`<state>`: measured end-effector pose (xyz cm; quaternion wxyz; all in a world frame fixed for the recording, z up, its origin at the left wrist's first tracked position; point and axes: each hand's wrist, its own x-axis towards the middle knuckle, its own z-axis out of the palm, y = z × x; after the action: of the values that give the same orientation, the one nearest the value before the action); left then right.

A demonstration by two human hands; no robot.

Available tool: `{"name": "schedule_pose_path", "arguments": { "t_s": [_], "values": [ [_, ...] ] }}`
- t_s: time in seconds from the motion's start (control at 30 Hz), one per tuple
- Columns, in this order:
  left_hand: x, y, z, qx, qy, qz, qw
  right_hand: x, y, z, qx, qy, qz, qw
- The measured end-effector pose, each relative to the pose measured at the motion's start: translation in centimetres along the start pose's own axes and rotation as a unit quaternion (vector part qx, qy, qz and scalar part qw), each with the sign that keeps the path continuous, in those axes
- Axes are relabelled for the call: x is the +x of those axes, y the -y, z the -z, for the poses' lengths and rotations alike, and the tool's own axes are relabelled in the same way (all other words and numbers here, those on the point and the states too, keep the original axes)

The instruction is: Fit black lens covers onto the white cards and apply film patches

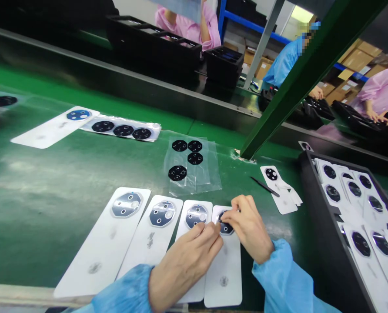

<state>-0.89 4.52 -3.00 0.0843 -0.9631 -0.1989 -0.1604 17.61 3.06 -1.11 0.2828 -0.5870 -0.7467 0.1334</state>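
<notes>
Several white phone back covers lie side by side on the green belt in front of me. My left hand rests over the third cover, fingers pressed together at the edge of the fourth cover. My right hand pinches at the dark octagonal camera piece on that fourth cover. The first cover and second cover show shiny octagonal camera plates. A clear plastic sheet carrying several black octagonal pieces lies just beyond the covers.
A black tray of more white covers stands at right. A thin dark tool lies beside a small white card. Another cover and a strip of black pieces lie far left. A green post rises behind; other people work across the line.
</notes>
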Motion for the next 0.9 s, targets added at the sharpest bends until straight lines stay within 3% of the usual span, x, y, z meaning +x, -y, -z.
{"name": "schedule_pose_path", "arguments": {
  "t_s": [0.07,0.17,0.27,0.33,0.43,0.6,0.9],
  "values": [
    [0.0,0.2,0.1,-0.014,-0.001,0.003,1.000,-0.1,-0.4,0.8,0.135,-0.036,-0.081,0.987],
    [-0.1,0.4,0.4,-0.026,-0.030,0.004,0.999,-0.5,-0.8,1.4,0.341,-0.070,-0.209,0.914],
    [-0.5,0.4,1.2,-0.044,-0.086,-0.022,0.995,-0.8,-0.9,1.3,0.484,-0.071,-0.267,0.830],
    [-1.0,0.4,1.9,-0.077,-0.107,-0.052,0.990,-0.9,-1.0,1.2,0.519,-0.091,-0.278,0.803],
    [-2.3,0.6,2.9,-0.118,-0.114,-0.053,0.985,-1.0,-1.3,1.2,0.507,-0.134,-0.278,0.805],
    [-4.4,1.8,3.2,-0.081,-0.103,0.013,0.991,-1.5,-1.5,1.5,0.476,-0.148,-0.245,0.832],
    [-4.0,2.7,1.9,-0.067,-0.105,0.044,0.991,-2.3,-1.3,0.7,0.464,-0.151,-0.276,0.828]
  ]
}}
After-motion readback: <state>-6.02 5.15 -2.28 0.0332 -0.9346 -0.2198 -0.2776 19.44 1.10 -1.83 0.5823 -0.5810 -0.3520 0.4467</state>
